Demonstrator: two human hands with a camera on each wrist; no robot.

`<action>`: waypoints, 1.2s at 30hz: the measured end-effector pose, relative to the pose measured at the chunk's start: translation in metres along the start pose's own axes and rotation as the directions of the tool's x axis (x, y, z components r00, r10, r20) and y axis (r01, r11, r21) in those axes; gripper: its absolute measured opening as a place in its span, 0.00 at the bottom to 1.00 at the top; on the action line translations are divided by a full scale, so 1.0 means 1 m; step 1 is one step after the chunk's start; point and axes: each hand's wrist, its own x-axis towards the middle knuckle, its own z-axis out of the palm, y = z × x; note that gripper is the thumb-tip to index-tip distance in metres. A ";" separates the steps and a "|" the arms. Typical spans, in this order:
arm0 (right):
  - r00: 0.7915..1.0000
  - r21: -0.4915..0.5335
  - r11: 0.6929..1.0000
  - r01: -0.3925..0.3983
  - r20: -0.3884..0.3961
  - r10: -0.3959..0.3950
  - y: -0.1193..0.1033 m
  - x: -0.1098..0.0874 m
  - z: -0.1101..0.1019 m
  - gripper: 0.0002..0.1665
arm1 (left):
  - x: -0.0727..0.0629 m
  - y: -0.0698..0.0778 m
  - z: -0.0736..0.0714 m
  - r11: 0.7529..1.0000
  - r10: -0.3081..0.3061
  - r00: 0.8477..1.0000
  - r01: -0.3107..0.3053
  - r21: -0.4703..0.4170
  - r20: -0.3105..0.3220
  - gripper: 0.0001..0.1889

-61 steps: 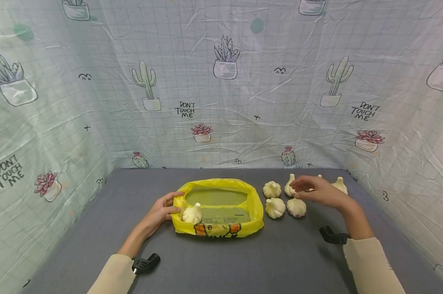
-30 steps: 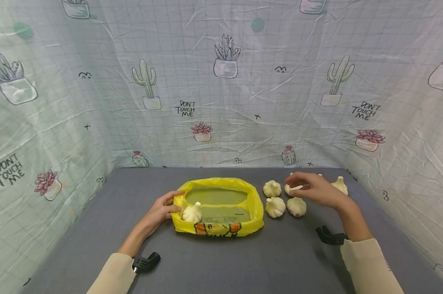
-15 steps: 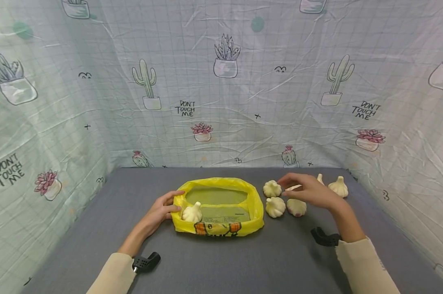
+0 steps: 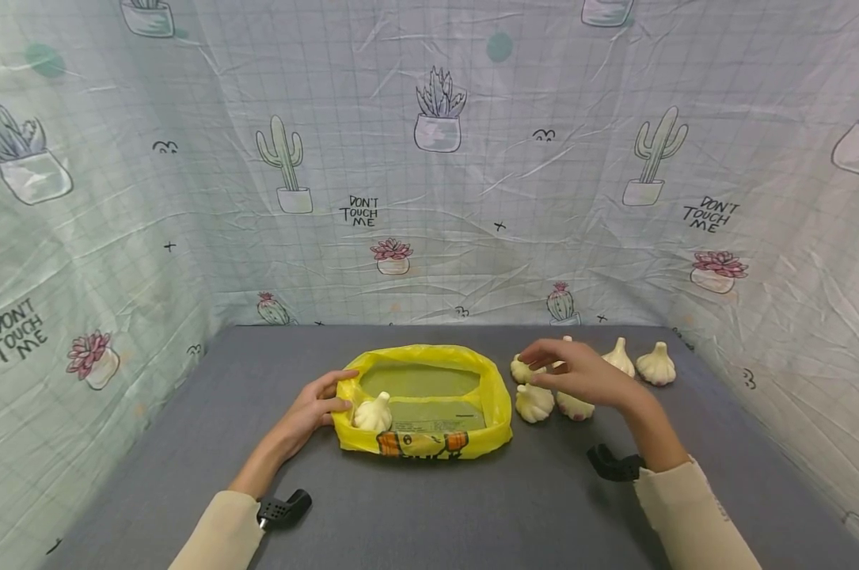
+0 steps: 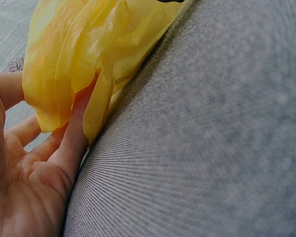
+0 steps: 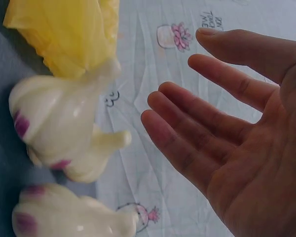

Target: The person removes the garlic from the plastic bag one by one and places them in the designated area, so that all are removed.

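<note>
My left hand (image 4: 302,413) grips the left side of a yellow plastic bag (image 4: 502,404), whose mouth gapes upward. In the left wrist view, the fingers (image 5: 75,131) of that hand go in among the bag's folds. One garlic bulb (image 4: 372,413) sits inside the bag at its left end. Over the garlic on the right, my right hand (image 4: 579,372) hovers with its fingers extended and nothing in them. Nearest below it are a back bulb (image 4: 520,369) and a front bulb (image 4: 534,404), the former partly covered by the fingertips. In the right wrist view, large bulbs (image 6: 59,116) stand apart from the hand.
Farther right on the grey tabletop (image 4: 415,514) stand more garlic bulbs, among them a far-right bulb (image 4: 655,364) and one beside it (image 4: 619,357). A patterned curtain (image 4: 500,198) with cactus drawings encloses the table at the back and sides.
My right hand has moved left across the garlic, from the middle bulbs to the leftmost ones, uncovering bulbs at the right. My left hand and the bag have stayed put.
</note>
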 end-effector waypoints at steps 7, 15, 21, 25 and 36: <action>0.999 0.057 0.998 0.006 0.040 -0.009 -0.011 0.015 0.012 0.19 | 0.000 0.000 0.000 1.000 0.002 1.000 -0.002 0.006 -0.007 0.35; 0.996 0.058 0.998 0.027 0.087 -0.032 -0.023 0.039 0.028 0.20 | 0.000 0.000 0.000 1.000 -0.001 1.000 0.001 0.002 -0.012 0.35; 0.987 0.060 0.998 0.033 0.155 -0.042 -0.032 0.057 0.037 0.20 | 0.000 -0.001 0.000 1.000 0.000 1.000 0.000 0.002 -0.006 0.35; 0.980 0.047 0.998 0.036 0.195 -0.045 -0.038 0.068 0.043 0.20 | 0.000 -0.001 0.000 1.000 0.000 1.000 0.000 -0.004 0.001 0.35; 0.961 -0.022 0.997 0.070 0.271 -0.062 -0.060 0.095 0.055 0.20 | -0.001 -0.001 0.000 1.000 -0.001 1.000 0.001 -0.006 0.004 0.35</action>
